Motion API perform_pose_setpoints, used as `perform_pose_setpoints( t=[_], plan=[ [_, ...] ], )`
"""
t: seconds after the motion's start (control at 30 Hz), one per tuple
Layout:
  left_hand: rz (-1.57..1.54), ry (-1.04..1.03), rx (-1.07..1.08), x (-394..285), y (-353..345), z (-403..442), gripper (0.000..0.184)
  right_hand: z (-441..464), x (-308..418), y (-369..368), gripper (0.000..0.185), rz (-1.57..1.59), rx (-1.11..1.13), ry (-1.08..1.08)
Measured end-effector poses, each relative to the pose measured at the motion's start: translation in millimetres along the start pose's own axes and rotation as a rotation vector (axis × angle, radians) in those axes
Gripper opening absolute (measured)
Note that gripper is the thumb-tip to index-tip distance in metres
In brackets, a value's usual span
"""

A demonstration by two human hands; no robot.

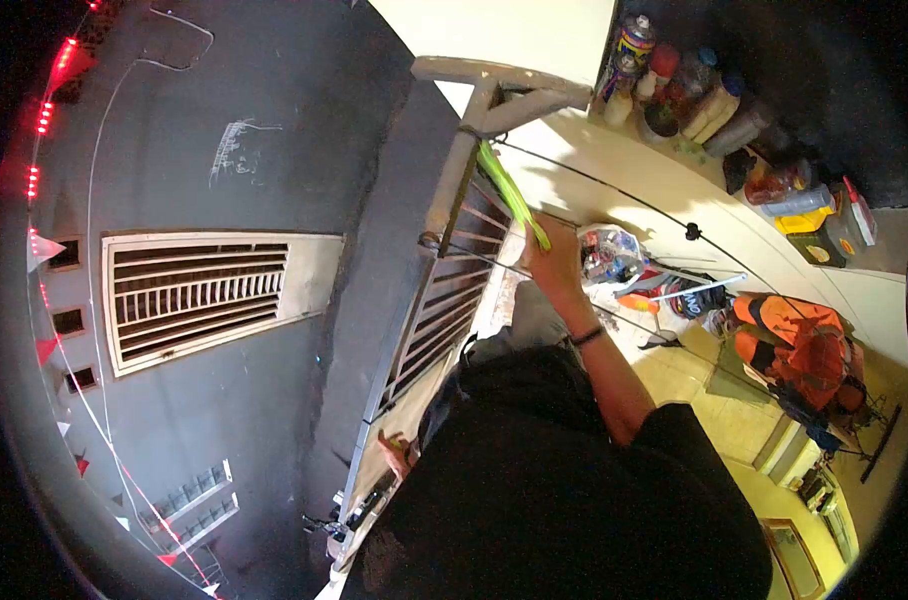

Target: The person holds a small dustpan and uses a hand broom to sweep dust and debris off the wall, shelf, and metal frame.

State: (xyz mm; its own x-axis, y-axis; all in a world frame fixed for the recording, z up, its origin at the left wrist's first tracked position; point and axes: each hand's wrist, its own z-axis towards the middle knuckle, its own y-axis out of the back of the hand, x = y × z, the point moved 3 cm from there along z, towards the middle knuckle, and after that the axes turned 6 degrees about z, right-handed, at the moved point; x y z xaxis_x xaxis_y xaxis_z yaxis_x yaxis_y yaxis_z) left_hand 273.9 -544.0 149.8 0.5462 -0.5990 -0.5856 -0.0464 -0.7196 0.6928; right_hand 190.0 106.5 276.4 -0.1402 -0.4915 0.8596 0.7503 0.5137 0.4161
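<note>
My right hand (554, 262) is raised, its fingers closed around the lower end of a long, narrow, bright green cloth (512, 192). The cloth's far end reaches a metal post (461, 185), close to where a dark cord (614, 186) is tied. I cannot tell whether the cloth touches the cord. A dark band circles my right wrist. Low at the left of my body, my left hand (398, 454) shows only in part beside the railing (434, 318), with its fingers apart and nothing visible in them.
Bottles and spray cans (664, 85) crowd a ledge at upper right. Beneath the cords are a clear bag of bottles (611, 254) and an orange-and-black bag (799, 340). Beyond the railing stands a grey wall with a slatted window (209, 295) and red string lights (42, 120).
</note>
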Motion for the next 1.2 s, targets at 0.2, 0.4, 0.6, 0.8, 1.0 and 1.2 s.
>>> perform_pose_setpoints(
  t=[0.2, 0.4, 0.6, 0.8, 1.0, 1.2],
  plan=[
    [0.01, 0.049, 0.004, 13.9, -1.8, -17.5, 0.062, 31.3, 45.0, 9.6, 0.029, 0.156, -0.113, -0.049],
    [0.001, 0.066, 0.009, 23.6, -3.9, -20.7, 0.062, -3.5, -1.3, -4.4, 0.03, 0.032, -0.088, -0.014],
    [-0.024, 0.085, 0.001, 29.2, -5.8, -23.5, 0.063, 6.2, -27.0, -15.7, 0.029, -0.162, 0.074, -0.14],
    [-0.036, 0.091, 0.003, 30.5, -6.9, -21.2, 0.064, 18.7, 51.7, 7.3, 0.029, 0.12, -0.133, 0.121],
    [-0.069, 0.09, -0.002, 31.7, -6.4, -17.2, 0.065, 24.5, 4.8, -7.5, 0.029, 0.035, -0.083, -0.009],
    [-0.205, 0.11, 0.008, 38.7, -15.7, -2.2, 0.066, -36.7, -57.8, -6.2, 0.029, -0.412, 0.207, -0.298]
  ],
)
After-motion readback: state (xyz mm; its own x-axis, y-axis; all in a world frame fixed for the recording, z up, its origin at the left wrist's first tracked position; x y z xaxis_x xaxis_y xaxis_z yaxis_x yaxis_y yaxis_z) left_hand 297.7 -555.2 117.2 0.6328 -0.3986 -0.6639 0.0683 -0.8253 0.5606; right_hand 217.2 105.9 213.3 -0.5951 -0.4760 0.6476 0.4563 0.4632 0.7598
